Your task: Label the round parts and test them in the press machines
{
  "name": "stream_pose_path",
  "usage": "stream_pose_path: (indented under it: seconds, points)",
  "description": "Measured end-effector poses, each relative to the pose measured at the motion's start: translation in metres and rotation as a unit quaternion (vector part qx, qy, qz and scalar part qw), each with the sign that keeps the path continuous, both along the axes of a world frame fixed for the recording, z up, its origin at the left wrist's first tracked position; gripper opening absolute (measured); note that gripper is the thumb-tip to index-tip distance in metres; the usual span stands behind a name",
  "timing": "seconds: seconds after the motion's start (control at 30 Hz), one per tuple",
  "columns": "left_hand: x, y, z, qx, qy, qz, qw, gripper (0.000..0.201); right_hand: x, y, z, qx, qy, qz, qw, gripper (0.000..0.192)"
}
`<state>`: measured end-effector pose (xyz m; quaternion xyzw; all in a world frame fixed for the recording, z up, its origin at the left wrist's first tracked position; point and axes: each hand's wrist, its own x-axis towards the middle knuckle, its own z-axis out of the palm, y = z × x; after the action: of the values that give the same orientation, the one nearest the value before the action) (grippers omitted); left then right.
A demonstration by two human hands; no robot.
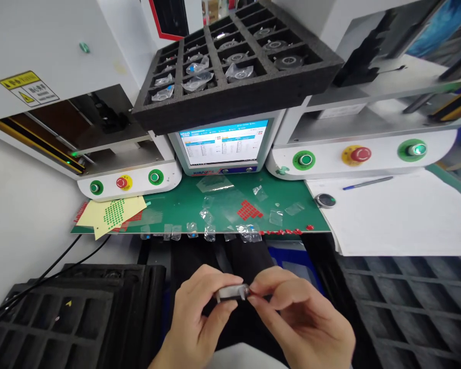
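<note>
Below green mat [184,205], both hands [200,312] [303,318] pinch sm. grey part [232,292].

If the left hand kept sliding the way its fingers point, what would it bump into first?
Most likely the right hand. The left hand points rightward, its grip on a small grey part that the right hand's fingertips also pinch, so the two are nearly touching already. Depth is hard to judge.

I have only one view, from the camera on the person's head. It looks forward and down over the hands, close at the bottom edge, across the green mat [176,205] to the screen [223,143] and the foam tray [234,97] above, which lie farther off.
</note>
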<state>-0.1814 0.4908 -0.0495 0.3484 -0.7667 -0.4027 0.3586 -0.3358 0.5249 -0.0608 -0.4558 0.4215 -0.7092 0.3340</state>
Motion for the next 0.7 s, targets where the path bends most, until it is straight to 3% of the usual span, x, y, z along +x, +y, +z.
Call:
stream_pose_path:
  seconds: [0.2, 0.47, 0.57, 0.7]
  points:
    - [0.002, -0.005, 0.006, -0.048, -0.029, -0.046, 0.997, 0.020, -0.012, 0.002, 0.003, 0.023, 0.037, 0.045, 0.998, 0.024]
    - [0.001, -0.004, 0.005, -0.005, -0.026, -0.095, 0.995, 0.019, -0.039, -0.005, 0.005, 0.067, 0.068, 0.220, 0.971, 0.029]
    - [0.001, -0.005, 0.004, -0.005, -0.017, -0.093, 0.996, 0.019, -0.037, -0.005, 0.003, 0.056, 0.065, 0.212, 0.974, 0.028]
    - [0.002, -0.005, 0.002, -0.002, -0.012, -0.081, 0.997, 0.019, -0.028, -0.002, -0.001, 0.030, 0.038, 0.152, 0.987, 0.022]
